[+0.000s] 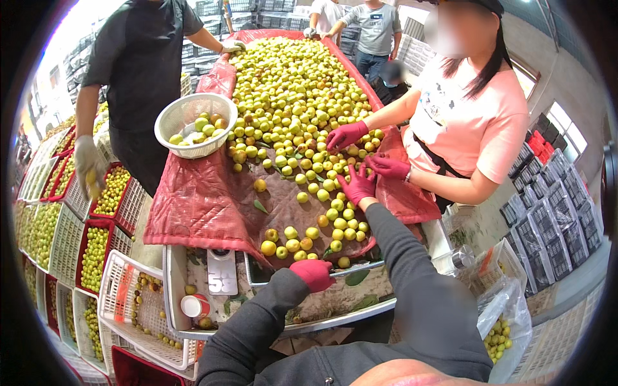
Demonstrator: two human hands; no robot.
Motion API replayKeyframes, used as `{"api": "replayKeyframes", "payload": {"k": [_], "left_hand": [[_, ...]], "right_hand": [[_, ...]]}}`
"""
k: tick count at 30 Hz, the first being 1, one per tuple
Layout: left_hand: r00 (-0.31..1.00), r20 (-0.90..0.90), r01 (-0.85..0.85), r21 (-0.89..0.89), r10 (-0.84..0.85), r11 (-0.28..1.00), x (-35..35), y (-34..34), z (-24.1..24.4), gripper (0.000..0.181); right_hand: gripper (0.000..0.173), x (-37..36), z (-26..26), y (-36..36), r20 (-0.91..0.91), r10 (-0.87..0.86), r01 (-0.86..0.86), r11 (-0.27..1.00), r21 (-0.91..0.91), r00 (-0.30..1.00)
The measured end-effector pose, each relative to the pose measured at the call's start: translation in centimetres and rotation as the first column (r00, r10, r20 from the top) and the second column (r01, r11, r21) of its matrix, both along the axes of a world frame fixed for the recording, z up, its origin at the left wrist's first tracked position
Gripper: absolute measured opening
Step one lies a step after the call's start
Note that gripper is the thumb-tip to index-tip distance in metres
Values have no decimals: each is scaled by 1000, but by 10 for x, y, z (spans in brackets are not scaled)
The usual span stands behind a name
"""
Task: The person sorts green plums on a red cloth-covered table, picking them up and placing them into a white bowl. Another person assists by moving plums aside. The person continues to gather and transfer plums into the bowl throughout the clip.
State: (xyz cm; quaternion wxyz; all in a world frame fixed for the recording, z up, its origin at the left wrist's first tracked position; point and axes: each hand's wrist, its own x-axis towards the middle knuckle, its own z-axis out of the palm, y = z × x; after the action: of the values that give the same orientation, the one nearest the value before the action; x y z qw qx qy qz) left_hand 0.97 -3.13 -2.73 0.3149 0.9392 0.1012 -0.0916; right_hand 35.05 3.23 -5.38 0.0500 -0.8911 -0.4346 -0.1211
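My left hand [313,275], in a dark red glove, is curled at the near edge of the sorting table, beside several loose fruits; its fingertips are hidden. My right hand [358,185], gloved alike, reaches forward with fingers spread over fruits on the table's right side. Small round yellow-green fruits [299,87], some with brown patches, form a large heap that thins towards me. They look like jujubes. Beneath them lies a red quilted sheet [193,217], darker and soiled in the middle. A co-worker's red-gloved hands [345,135] are among the fruits just beyond my right hand.
A white plastic colander [207,148] holding several fruits stands at left. The near ledge bears a paper cup [195,306] and a phone-like device [222,275]. Fruit-filled crates [128,205] crowd the left floor; stacked crates [555,207] stand right. Other people surround the table.
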Motion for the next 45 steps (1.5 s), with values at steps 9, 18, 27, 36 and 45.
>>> {"api": "replayKeyframes", "payload": {"k": [9,18,27,36,45], "left_hand": [[999,29,25,-15,-25,1000,5,3,-10,51],[978,136,160,6,-159,987,-1,8,4,67],[986,160,42,28,-46,999,0,1,4,70],[999,47,10,-3,-10,1000,-1,1,6,61],[998,-61,5,23,-4,1000,0,0,21,54]], "right_hand": [[90,-135,40,26,-21,262,-262,965,-16,965],[75,-239,14,-11,-180,818,-835,550,-32,546],[100,-73,20,-92,-231,268,-289,956,-60,935],[93,-94,-6,-110,-62,504,-507,859,-72,862],[92,-135,15,-114,-351,527,-596,793,-124,774]]}}
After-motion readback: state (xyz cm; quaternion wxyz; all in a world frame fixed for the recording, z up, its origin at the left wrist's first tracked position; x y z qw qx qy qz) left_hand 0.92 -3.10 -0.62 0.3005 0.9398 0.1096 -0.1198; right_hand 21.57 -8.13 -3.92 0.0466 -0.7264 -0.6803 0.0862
